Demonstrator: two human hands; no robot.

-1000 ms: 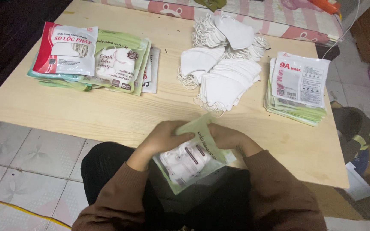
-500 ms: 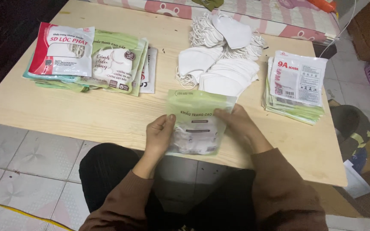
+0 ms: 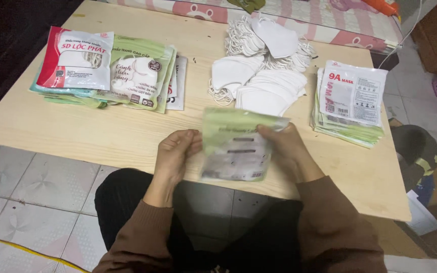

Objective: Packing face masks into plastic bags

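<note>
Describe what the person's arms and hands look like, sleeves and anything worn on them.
Both arms are covered by long brown sleeves of a soft, plain fabric that end at the wrists, with no pattern or markings visible. The left hand and right hand are bare: no gloves show, and no rings, watch or bracelet can be made out. The left sleeve and right sleeve look loose and slightly creased.

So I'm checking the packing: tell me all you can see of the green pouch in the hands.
The green pouch is a flat plastic packet, pale green on top, clear lower down with white contents showing. Blurred, it stands upright over the table's near edge, left hand at its left side, right hand gripping its right edge.
</note>
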